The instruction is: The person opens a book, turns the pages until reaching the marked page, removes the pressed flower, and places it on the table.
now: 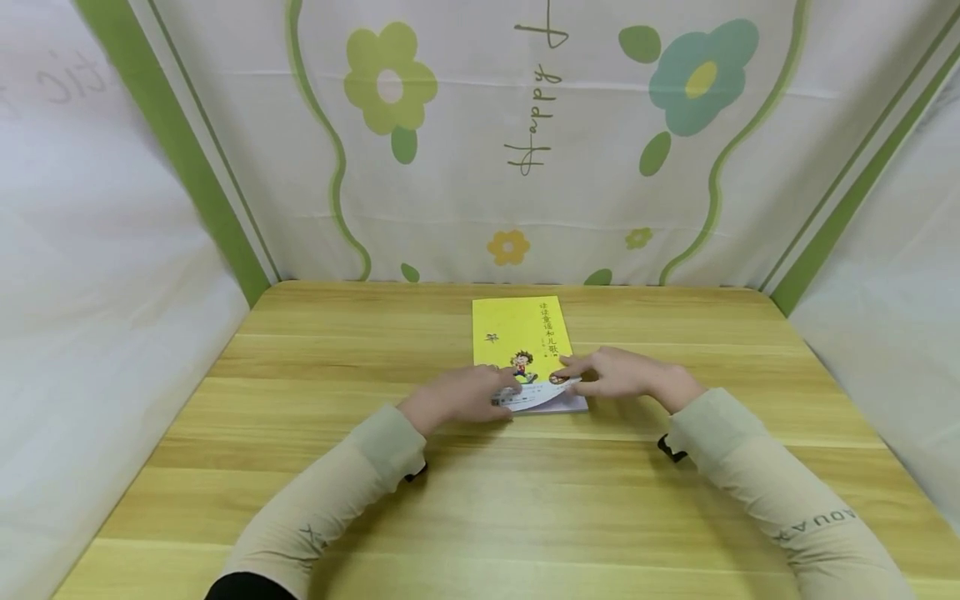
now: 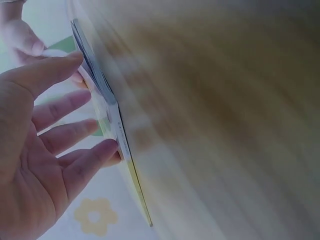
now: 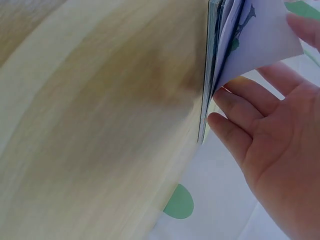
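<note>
Yellow cover paper curls up between the right hand's point(image 1: 626, 377) fingers point(image 3: 235, 107), which pinch its near corner, while the left hand point(image 1: 461, 393) lies with fingers point(image 2: 75, 130) straight and spread on the near edge of the book point(image 1: 525, 346). One book, lying near the middle of the worktop point(image 1: 300, 467) toward its far edge, and two hands are in view. Opening looks just begun; the next move likely calls for swinging the cover over while the left hand steadies the book.
</note>
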Demonstrator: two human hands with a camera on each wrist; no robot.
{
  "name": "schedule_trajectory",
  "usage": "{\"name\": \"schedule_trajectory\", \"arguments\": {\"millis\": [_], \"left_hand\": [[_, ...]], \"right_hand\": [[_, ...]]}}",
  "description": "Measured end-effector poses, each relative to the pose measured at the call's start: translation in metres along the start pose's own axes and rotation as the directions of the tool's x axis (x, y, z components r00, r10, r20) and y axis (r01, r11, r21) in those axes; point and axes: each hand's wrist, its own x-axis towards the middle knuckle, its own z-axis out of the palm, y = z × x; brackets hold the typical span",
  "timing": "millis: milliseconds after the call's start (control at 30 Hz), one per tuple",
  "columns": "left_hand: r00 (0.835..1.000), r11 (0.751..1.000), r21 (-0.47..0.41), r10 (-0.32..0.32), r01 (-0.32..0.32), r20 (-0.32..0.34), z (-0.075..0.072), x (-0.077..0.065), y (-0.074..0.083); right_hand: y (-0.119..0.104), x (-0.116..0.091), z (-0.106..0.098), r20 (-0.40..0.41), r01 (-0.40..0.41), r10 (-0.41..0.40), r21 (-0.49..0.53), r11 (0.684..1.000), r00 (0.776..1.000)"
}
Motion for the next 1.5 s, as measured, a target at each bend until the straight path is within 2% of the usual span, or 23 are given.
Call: {"name": "schedule_trajectory", "arguments": {"millis": [133, 300, 433, 533, 767, 967, 1133, 1267, 1500], "left_hand": [[1.000, 1.000, -0.002, -0.006, 0.006, -0.012, 0.000, 0.002, 0.004], [0.999, 1.000, -0.010, -0.025, 0.025, -0.019, -0.001, 0.005, 0.009], [0.999, 0.999, -0.025, -0.041, 0.041, -0.018, -0.002, 0.011, 0.018], [0.998, 0.997, -0.049, -0.057, 0.055, -0.037, -0.003, 0.017, 0.026], [0.989, 0.990, -0.056, -0.136, 0.132, -0.066, 0.000, 0.022, 0.035], [0.982, 0.989, -0.036, -0.145, 0.142, -0.121, 0.004, 0.028, 0.038], [0.977, 0.986, -0.017, -0.166, 0.165, -0.138, 0.004, 0.031, 0.037], [0.976, 0.987, -0.012, -0.158, 0.158, -0.150, 0.002, 0.030, 0.036], [0.980, 0.989, -0.038, -0.146, 0.142, -0.135, 0.002, 0.029, 0.035]], "right_hand": [[0.000, 0.000, 0.000, -0.025, -0.001, 0.001, 0.009, 1.000, 1.000], [-0.002, 0.001, 0.000, -0.048, -0.039, 0.040, 0.028, 0.999, 0.998], [-0.003, 0.003, 0.001, -0.066, -0.058, 0.059, 0.028, 0.998, 0.996], [-0.002, 0.004, 0.001, -0.086, -0.040, 0.042, 0.019, 0.999, 0.995], [-0.002, 0.003, 0.003, -0.070, -0.041, 0.044, 0.042, 0.998, 0.997], [-0.002, 0.001, 0.005, -0.084, -0.033, 0.037, 0.046, 0.998, 0.996], [-0.002, 0.000, 0.005, -0.109, -0.023, 0.030, 0.061, 0.998, 0.994], [-0.002, -0.001, 0.003, -0.134, -0.030, 0.039, 0.069, 0.997, 0.990], [0.001, -0.003, 0.001, -0.078, -0.021, 0.025, 0.051, 0.998, 0.997]]}}
